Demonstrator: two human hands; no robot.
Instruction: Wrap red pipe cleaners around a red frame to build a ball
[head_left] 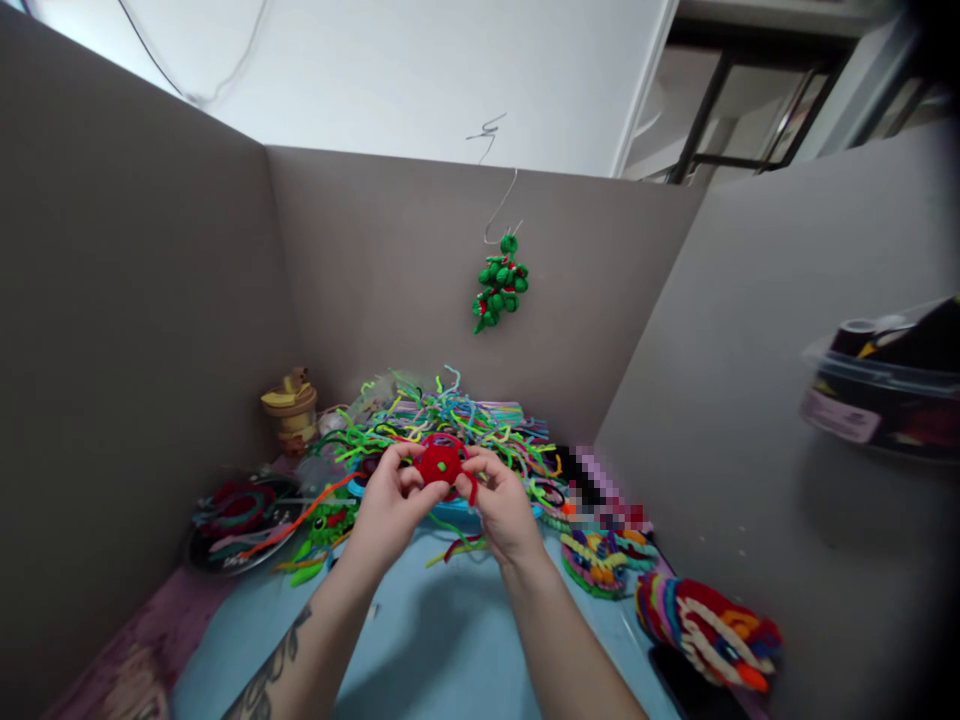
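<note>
Room above blue mat (442, 630), strands (480, 412) heaped beyond, partitions (135, 320) flanking

Hands (388, 502) holding red piece (430, 466), perhaps fuzzy, blue surface (247, 640) below

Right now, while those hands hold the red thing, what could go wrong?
The red piece might slip, since the fingers of the left hand and right hand pinch it only by its edges. If dropped, it could get mixed into the messy stems nearby. The green bunch hangs from a thin wire, so a bump might knock it off.
</note>
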